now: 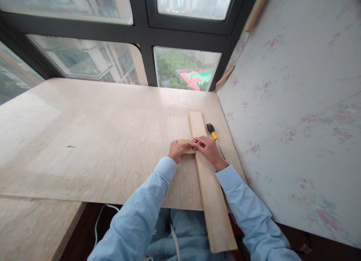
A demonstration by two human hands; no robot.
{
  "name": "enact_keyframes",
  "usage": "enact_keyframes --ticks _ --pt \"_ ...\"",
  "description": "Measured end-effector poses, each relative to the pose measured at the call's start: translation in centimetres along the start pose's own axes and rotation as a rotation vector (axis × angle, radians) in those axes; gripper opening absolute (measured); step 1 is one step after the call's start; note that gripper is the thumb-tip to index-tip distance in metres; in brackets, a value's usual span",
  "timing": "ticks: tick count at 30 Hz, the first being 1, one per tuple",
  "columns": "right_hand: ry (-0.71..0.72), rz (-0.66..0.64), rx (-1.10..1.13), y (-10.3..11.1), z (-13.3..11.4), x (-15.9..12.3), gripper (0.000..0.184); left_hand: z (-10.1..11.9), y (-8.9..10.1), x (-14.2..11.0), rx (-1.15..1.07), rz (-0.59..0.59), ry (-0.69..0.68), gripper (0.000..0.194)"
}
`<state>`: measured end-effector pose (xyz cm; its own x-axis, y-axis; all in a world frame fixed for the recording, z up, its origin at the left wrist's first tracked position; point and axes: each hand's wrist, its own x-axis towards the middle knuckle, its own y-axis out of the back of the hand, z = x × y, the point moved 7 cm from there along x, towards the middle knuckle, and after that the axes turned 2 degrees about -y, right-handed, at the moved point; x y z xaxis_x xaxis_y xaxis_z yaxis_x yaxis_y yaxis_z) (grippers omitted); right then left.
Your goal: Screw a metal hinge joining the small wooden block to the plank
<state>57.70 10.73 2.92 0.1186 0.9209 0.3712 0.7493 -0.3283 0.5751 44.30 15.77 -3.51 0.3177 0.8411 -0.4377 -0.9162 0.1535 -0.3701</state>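
Note:
A long pale wooden board (214,201) lies on the stone ledge, its near end jutting past the front edge. A short wooden piece (187,141) meets its left side at about a right angle. My left hand (177,150) is closed around the short piece, with the thumb by a small shiny metal part (193,142) at the joint. Over the long board, my right hand (208,150) is pinched at that metal part; what its fingertips hold is too small to make out. A screwdriver (212,131) with a black and yellow handle lies to the right of the board.
A flowered wall (282,114) bounds the ledge (113,114) on the right. Dark-framed windows (148,39) stand behind it. A small dark sliver (71,146) lies on the left of the ledge. A white cable (97,223) hangs below the front edge.

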Motion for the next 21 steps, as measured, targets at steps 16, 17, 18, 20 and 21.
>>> enact_keyframes --ticks 16,17,18,20,21 --pt "-0.086 0.117 0.113 2.7 1.1 0.0 0.026 -0.3 0.3 0.3 0.001 0.065 0.023 0.032" --pt "-0.027 0.062 0.076 2.1 0.5 0.0 0.025 -0.3 0.3 0.3 0.0 0.064 0.026 0.033" --pt "0.024 0.013 0.043 1.5 0.1 0.1 0.024 -0.2 0.2 0.2 -0.001 0.061 0.028 0.033" --pt "0.094 -0.048 -0.009 0.5 -0.5 0.2 0.021 0.0 0.1 -0.1 -0.008 0.046 0.023 0.036" --pt "0.114 -0.062 -0.031 0.1 -0.6 0.3 0.021 0.1 0.0 -0.2 -0.01 0.041 0.018 0.037"
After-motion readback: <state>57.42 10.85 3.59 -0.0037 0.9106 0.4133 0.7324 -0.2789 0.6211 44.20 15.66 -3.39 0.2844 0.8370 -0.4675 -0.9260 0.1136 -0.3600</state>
